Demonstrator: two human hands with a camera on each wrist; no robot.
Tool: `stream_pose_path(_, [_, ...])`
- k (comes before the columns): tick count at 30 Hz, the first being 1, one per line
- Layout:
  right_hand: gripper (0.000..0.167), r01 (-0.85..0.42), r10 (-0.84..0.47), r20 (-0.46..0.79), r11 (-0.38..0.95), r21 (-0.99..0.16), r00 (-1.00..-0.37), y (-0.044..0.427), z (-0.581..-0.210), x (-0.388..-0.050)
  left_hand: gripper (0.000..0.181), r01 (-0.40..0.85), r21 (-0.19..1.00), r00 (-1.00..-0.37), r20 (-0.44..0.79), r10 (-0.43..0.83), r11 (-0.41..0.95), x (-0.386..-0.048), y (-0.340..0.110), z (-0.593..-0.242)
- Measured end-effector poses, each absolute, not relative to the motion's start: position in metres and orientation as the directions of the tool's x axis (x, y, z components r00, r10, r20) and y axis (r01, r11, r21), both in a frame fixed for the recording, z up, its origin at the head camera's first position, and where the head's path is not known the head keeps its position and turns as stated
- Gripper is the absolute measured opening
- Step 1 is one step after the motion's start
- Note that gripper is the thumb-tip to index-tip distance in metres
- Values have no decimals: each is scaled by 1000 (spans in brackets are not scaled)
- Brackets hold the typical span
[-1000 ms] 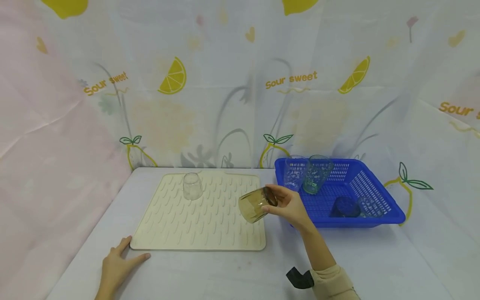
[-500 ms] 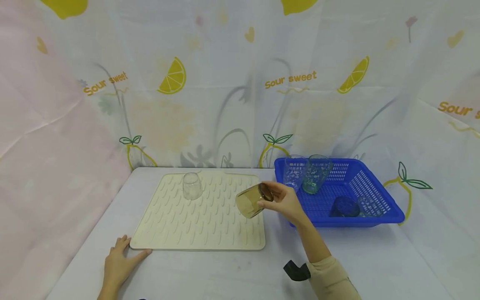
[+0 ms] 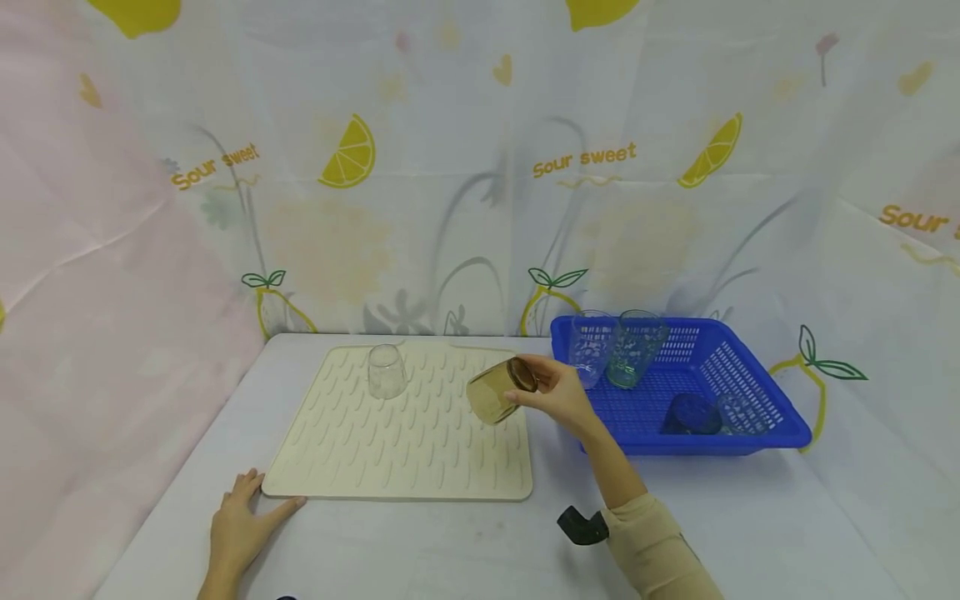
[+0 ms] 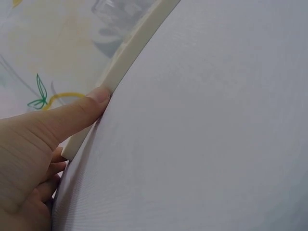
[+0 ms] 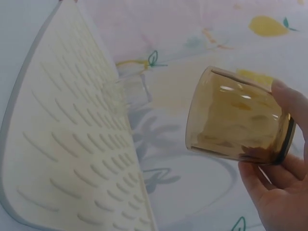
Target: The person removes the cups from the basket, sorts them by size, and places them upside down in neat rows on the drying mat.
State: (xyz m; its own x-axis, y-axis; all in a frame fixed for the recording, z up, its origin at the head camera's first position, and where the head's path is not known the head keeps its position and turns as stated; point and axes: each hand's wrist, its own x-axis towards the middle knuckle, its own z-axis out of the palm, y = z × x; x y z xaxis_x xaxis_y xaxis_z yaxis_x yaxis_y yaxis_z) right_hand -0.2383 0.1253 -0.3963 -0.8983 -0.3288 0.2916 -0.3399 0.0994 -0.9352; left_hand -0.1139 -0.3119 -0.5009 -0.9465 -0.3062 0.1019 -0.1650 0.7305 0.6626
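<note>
Head cam: soft, even lt, dimmish; faint shadows on tabletop. L wrist: flat grey, soft shadow under mat. R wrist: hazy, blurry bkgd cloth, small glare spots on amber glass.

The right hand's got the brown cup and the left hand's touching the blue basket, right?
Not quite: the left hand isn't touching the blue basket. It touches the cream mat, as the left wrist view shows. The right hand does hold the brown cup.
</note>
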Motion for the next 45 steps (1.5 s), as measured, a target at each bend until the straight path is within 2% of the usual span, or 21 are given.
stream_pose_path(14, [56,-375,-337,312,142,-916,-889,93,-403,-264,80,-159,638,-940,135,-313,753,-114,-309,-502])
stream_pose_path(22, [58,-355,-346,267,221,-909,-899,78,-400,-277,81,-161,643,-937,139,-320,749,-116,-309,-501])
stream_pose_path(33, [58,-364,-359,263,248,-898,-895,59,-405,-296,79,-141,646,-926,182,-330,750,-112,-311,-503])
stream_pose_path(45, [51,-425,-328,317,342,-838,-890,43,-416,-312,78,-130,678,-922,185,-340,723,-111,-312,-504])
